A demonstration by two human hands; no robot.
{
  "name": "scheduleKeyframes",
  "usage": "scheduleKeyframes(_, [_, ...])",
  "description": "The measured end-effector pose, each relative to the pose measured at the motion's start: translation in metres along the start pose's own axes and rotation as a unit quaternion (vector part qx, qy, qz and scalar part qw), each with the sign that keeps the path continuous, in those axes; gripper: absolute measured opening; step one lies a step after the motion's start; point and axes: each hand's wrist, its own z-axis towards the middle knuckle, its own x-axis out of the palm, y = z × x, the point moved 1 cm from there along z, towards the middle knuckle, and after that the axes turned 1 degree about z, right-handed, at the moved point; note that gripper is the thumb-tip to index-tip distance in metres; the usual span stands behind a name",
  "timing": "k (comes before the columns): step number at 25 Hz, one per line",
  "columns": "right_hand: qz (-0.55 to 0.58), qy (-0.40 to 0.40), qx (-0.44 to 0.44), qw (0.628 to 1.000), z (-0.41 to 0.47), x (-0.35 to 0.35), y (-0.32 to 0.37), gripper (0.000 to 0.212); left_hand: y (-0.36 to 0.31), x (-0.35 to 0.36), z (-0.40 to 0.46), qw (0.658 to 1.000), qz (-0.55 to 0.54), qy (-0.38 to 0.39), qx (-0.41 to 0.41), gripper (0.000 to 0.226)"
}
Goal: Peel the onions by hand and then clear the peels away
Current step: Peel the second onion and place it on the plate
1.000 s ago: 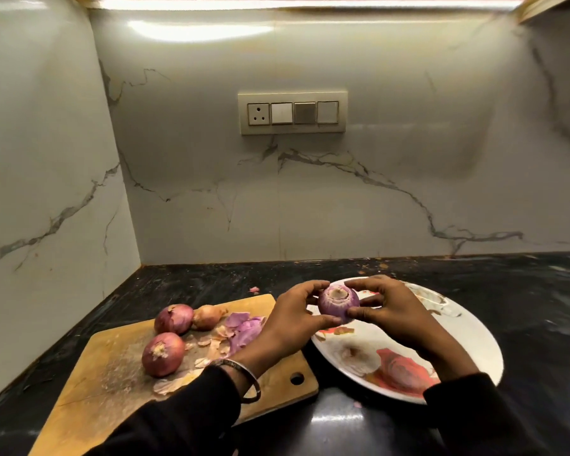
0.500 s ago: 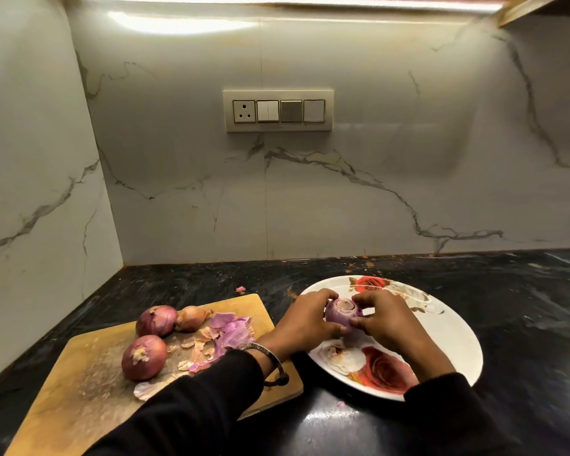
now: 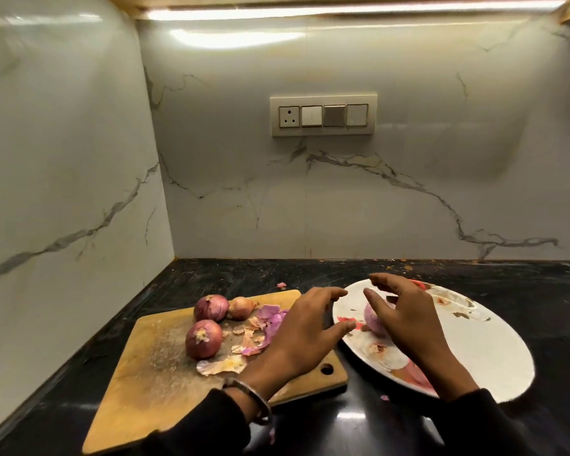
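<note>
My left hand (image 3: pixel 305 327) and right hand (image 3: pixel 405 311) hover with fingers spread, gripping nothing. The peeled onion (image 3: pixel 374 319) lies on the plate (image 3: pixel 481 343) (half hidden by my right hand); three unpeeled onions (image 3: pixel 203 339) and peels (image 3: pixel 264 324) lie on the board (image 3: pixel 152 380).

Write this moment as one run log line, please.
peeled onion on plate | left hand open | right hand open | three unpeeled onions on board
</note>
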Motion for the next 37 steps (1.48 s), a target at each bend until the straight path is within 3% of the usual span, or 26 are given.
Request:
scheduleKeyframes(4, [0.015, 0.057, -0.072, 0.996, -0.017, 0.041, 0.035, 0.033, 0.02, -0.04, -0.045, 0.997, 0.036, -0.069, 0.007, 0.045])
scheduleKeyframes(10, [0.061, 0.158, -0.166, 0.971, -0.04, 0.118, 0.102, 0.031, 0.061, -0.095, -0.098, 0.976, 0.121, -0.168, -0.065, 0.04])
scheduleKeyframes(15, [0.025, 0.206, -0.222, 0.953, -0.05, 0.164, 0.137, 0.042, 0.095, -0.119, -0.119, 0.961, 0.127, -0.189, -0.16, 0.032])
scheduleKeyframes(19, [0.012, 0.213, -0.256, 0.943, -0.049, 0.174, 0.152, 0.035, 0.111, -0.118, -0.122, 0.959, 0.096, -0.141, -0.225, 0.03])
scheduleKeyframes(25, [0.103, 0.188, -0.194, 0.957, -0.042, 0.168, 0.145, 0.018, 0.108, -0.116, -0.119, 0.963, 0.02, -0.136, -0.231, 0.03])
scheduleKeyframes(28, [0.107, 0.128, -0.154, 0.974, -0.04, 0.166, 0.141, 0.013, 0.091, -0.115, -0.114, 0.959, -0.059, -0.147, -0.233, 0.032])
scheduleKeyframes(32, [0.17, 0.024, -0.078, 0.982, -0.034, 0.151, 0.141, 0.018, 0.06, -0.107, -0.099, 0.916, -0.246, -0.196, -0.251, 0.028])
scheduleKeyframes(35, [0.227, 0.016, -0.005, 0.974, -0.033, 0.144, 0.14, 0.021, 0.039, -0.09, -0.083, 0.878, -0.346, -0.186, -0.272, 0.034])
scheduleKeyframes(37, [0.244, 0.014, 0.018, 0.97, -0.033, 0.143, 0.137, 0.022, 0.028, -0.081, -0.074, 0.871, -0.356, -0.201, -0.273, 0.034])
